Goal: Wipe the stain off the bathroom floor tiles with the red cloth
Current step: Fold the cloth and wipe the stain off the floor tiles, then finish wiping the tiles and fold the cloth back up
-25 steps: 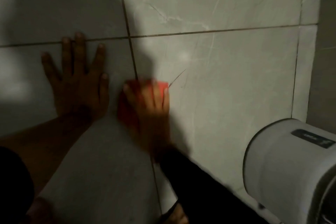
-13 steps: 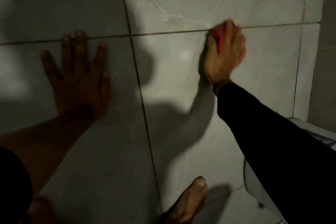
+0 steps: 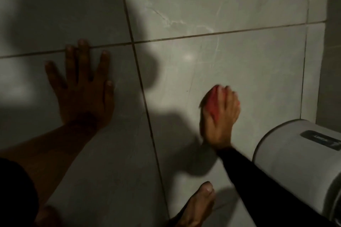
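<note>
A dim view looks down on pale grey marbled bathroom floor tiles (image 3: 239, 61) crossed by dark grout lines (image 3: 203, 34), with heavy shadows over the left half. At the left, the person's left hand (image 3: 83, 90) lies flat on the floor, fingers spread wide and holding nothing, apparently bracing the body. A long grout line runs down the middle. Right of it, the right hand (image 3: 219, 116), in a black sleeve (image 3: 267, 180), is closed around a bunched red cloth (image 3: 212, 103) and presses it against the tile; the hand is blurred, which suggests a wiping stroke in progress. A bare foot (image 3: 197, 206) shows at the bottom edge. At the far right sits a rounded white fixture with a dark label (image 3: 295, 162), perhaps a toilet or bin; which one cannot be told. No distinct stain is visible in this light, only faint veining and a thin hairline mark, so wiping seems well under way, but whether the stain is gone cannot be judged.
</note>
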### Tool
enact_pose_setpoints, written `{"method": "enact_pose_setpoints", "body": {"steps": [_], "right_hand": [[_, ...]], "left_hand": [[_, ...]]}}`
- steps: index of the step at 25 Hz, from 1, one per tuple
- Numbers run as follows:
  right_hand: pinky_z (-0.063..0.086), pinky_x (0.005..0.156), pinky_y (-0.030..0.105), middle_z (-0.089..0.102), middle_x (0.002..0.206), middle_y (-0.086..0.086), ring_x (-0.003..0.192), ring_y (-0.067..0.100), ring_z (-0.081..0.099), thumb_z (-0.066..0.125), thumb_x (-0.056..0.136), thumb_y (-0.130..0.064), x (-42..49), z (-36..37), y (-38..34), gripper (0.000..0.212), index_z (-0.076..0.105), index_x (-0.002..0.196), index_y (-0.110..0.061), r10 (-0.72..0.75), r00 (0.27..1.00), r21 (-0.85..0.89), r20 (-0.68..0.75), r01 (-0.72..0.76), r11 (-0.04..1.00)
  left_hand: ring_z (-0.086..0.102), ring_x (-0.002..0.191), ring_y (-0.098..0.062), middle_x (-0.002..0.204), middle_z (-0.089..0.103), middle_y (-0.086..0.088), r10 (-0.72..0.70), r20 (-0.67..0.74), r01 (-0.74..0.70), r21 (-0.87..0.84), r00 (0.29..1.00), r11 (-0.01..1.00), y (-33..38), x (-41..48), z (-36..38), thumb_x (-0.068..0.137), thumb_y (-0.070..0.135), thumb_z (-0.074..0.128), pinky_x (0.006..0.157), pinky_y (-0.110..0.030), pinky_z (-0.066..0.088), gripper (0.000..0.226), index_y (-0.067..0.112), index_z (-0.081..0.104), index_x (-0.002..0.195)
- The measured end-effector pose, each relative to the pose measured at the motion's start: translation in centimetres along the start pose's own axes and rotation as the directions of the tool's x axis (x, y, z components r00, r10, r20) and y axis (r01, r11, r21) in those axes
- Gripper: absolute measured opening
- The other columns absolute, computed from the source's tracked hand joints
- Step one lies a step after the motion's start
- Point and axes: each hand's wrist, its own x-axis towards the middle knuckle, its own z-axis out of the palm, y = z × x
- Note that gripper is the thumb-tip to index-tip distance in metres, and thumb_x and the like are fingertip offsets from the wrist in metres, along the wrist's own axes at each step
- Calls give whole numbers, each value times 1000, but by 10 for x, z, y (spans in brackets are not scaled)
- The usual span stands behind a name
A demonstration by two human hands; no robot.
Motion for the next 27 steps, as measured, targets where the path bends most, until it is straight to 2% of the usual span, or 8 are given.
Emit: {"method": "enact_pose_setpoints", "body": {"steps": [4,9,12,14,16,20,22,27], "right_hand": [[14,132,70,28,178,16,165,43,20,47,95,-48,59,-2,-39,80,33,168,-19,153,970,179,-187,-120,977],[2,136,53,28,178,13,167,39,12,45,94,-48,-115,27,-99,75,41,164,-23,-111,983,315,144,61,947],[20,138,45,46,169,11,162,32,34,43,107,-36,-145,-11,-120,56,51,158,-15,-43,905,695,423,-294,656],[62,101,25,75,133,9,119,15,74,49,114,-17,-150,-57,-117,41,57,151,-4,128,799,762,587,-599,245],[62,65,12,85,90,-8,77,-1,79,52,113,-17,-163,-108,-106,38,61,146,-1,162,668,683,726,-729,-51],[64,105,47,79,132,10,121,26,77,76,95,-43,-199,-234,-57,55,66,139,-12,371,553,662,746,-679,-319],[69,91,48,82,123,21,108,34,81,78,85,-32,-214,-291,-21,56,70,135,-5,415,553,689,722,-520,-505],[66,80,40,87,109,12,85,23,84,60,88,-7,-258,-393,87,36,78,118,-13,622,469,776,627,-306,-551]], "left_hand": [[-14,167,-24,183,-5,-8,6,4,-6,24,1000,1000,-4,2,3,105,49,27,125,-58,-21,73,39,6,174],[5,168,-43,183,1,-15,24,77,-30,80,997,996,7,0,-20,108,46,31,125,-73,3,70,33,10,175],[5,167,-46,181,-2,-20,-5,375,-52,142,927,988,16,7,-63,109,49,30,124,-74,11,73,26,7,174],[15,166,-41,181,10,-19,-38,562,16,45,826,999,45,0,-99,110,46,37,127,-64,18,70,21,19,174],[35,160,-34,174,35,-17,9,786,266,-220,618,939,101,-23,-141,114,36,41,129,-46,25,58,10,42,165],[81,89,-14,103,84,-5,154,958,771,-287,243,569,240,-96,-257,105,33,60,75,-26,63,28,15,81,104],[81,82,-15,98,86,-7,245,940,695,-342,239,633,298,-115,-306,100,23,69,69,-26,63,15,16,82,104],[77,101,-17,118,79,-5,497,845,230,-533,200,814,443,-138,-365,93,3,71,88,-29,63,38,23,77,125]]}}
